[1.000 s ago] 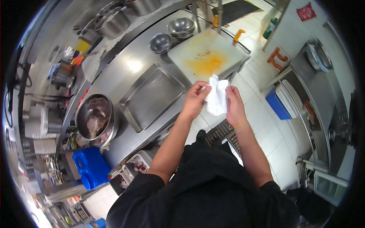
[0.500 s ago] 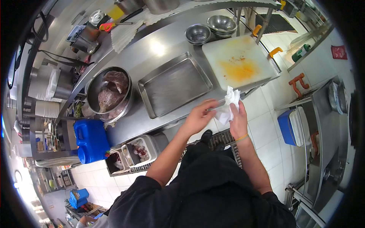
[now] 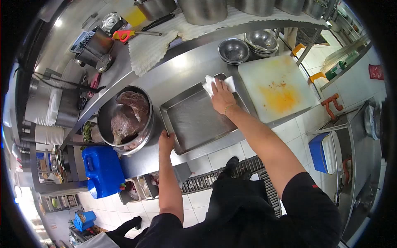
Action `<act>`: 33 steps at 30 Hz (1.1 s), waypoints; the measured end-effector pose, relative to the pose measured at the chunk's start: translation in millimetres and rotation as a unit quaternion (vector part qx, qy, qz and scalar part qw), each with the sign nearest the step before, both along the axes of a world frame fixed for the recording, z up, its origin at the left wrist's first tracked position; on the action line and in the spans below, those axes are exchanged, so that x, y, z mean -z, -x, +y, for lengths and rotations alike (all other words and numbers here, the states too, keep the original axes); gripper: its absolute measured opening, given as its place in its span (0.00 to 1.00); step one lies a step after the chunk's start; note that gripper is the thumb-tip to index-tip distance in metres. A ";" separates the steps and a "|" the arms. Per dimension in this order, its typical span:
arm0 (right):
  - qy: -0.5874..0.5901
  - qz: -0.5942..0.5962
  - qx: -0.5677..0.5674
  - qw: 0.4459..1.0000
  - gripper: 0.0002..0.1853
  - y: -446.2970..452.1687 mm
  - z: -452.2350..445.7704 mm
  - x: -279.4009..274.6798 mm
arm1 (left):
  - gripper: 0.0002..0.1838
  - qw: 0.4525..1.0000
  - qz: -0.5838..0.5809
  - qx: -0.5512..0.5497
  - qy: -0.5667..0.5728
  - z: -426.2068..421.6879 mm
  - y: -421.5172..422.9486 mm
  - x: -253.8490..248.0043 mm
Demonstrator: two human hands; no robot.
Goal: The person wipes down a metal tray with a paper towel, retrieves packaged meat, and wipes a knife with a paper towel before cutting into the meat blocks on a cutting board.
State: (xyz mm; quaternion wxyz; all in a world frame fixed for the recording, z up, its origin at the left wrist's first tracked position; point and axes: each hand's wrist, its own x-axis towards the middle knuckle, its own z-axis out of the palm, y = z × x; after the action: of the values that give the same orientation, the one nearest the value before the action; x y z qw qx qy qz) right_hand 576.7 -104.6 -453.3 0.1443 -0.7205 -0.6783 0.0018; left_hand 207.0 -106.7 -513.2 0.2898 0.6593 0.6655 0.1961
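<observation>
My right hand presses a white cloth or paper towel onto the far right corner of a shallow metal tray. Its fingers lie spread over the white piece. At the tray's left edge, near the front corner, my left hand is closed on the rim. The tray rests on the steel counter, its inside bare and slightly streaked. Left of it stands a metal bowl with large pieces of meat, partly under clear film.
A stained white cutting board lies right of the tray, with metal bowls behind it. A blue jug stands at the left. Pots line the shelf above. Another person's leg shows at the lower left.
My hands have moved apart and down to the tray. The white piece, held up before, is now pressed on the tray by my right hand; my left hand has taken the rim.
</observation>
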 end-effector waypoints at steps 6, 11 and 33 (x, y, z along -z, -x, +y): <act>0.057 0.038 0.100 0.993 0.30 -3.9 15.7 32.7 | 0.14 0.977 -0.193 -0.030 0.091 -21.3 -22.8 -61.5; 0.065 0.013 0.107 0.992 0.26 -2.3 22.3 26.7 | 0.23 0.869 -0.443 -0.150 0.160 -53.3 -56.5 -77.9; -0.222 0.239 -0.093 0.941 0.11 -73.1 -283.3 -194.6 | 0.23 0.862 -0.477 0.144 0.087 -268.2 -282.5 -228.9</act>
State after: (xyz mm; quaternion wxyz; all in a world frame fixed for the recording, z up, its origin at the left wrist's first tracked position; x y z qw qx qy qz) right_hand 649.8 -387.9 -258.7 0.4575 -0.5820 -0.6713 0.0373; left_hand 489.5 -374.9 -284.3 0.6533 0.5456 0.3576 0.3843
